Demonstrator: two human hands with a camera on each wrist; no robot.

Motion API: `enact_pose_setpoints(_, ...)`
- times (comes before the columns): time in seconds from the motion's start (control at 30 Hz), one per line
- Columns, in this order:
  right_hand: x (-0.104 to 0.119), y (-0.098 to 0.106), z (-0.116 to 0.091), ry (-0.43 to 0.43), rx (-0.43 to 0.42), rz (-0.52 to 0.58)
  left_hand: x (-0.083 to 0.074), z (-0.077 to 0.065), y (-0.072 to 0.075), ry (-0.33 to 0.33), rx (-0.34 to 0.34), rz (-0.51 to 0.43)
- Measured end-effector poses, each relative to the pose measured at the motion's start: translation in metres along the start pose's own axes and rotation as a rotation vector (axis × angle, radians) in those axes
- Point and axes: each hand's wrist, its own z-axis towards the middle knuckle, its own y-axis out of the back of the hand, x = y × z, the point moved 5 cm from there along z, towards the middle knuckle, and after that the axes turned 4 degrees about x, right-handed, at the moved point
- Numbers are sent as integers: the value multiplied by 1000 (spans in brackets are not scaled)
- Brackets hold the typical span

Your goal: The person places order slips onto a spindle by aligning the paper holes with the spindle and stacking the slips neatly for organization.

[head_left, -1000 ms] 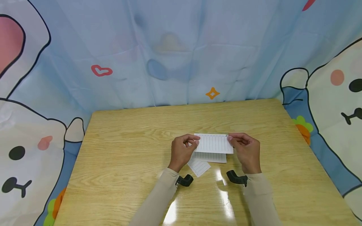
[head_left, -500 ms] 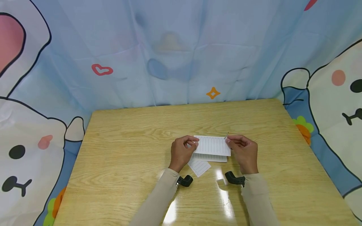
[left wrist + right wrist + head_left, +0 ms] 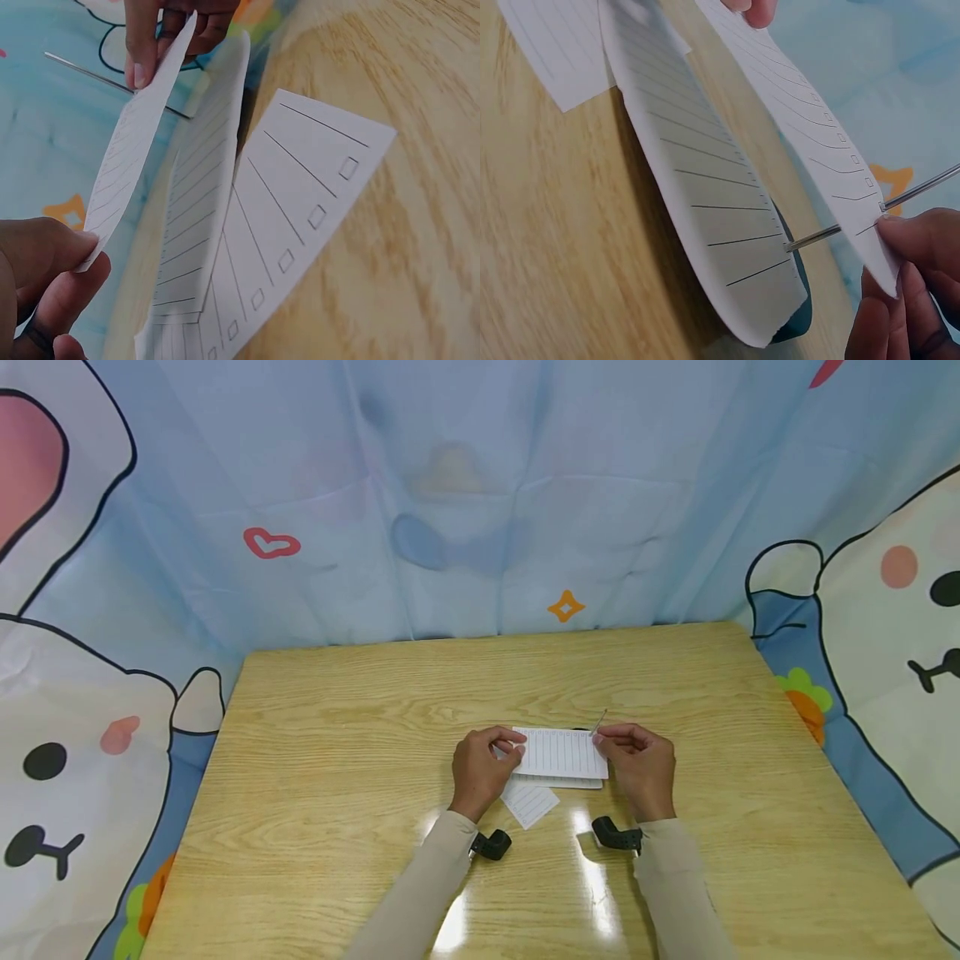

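My left hand (image 3: 482, 768) and right hand (image 3: 641, 768) pinch opposite ends of a lined sheet of paper (image 3: 562, 753), thumbs on its near face. Small boxes run along the sheet's far edge. A thin metal rod (image 3: 922, 187) passes through it near the right fingertips. Below, the rod enters the edge of a lower lined sheet (image 3: 705, 187), whose near side curves up over a dark teal base (image 3: 799, 330). A gap separates the two sheets. Another lined paper (image 3: 307, 187) with boxes along one edge lies on the table, partly under the lower sheet.
The wood-grain table (image 3: 337, 777) extends around the papers. Behind it hangs a blue cartoon curtain (image 3: 450, 510). A black wrist camera (image 3: 491, 844) on the left and another black wrist camera (image 3: 617, 834) on the right sit below the hands.
Both hands have lowered the held sheet toward the lower one, the right hand also drifting left. More of the rod now stands out above the held sheet.
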Motion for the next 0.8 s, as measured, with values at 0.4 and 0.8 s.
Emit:
enact_pose_setpoints(0.4,-10,-4,3,-55,17,-288,7,-3,-6,14,-3,128)
enact_pose_setpoints(0.8,-13,-9,5,-40,7,-391,9,-3,-9,-2,-13,249)
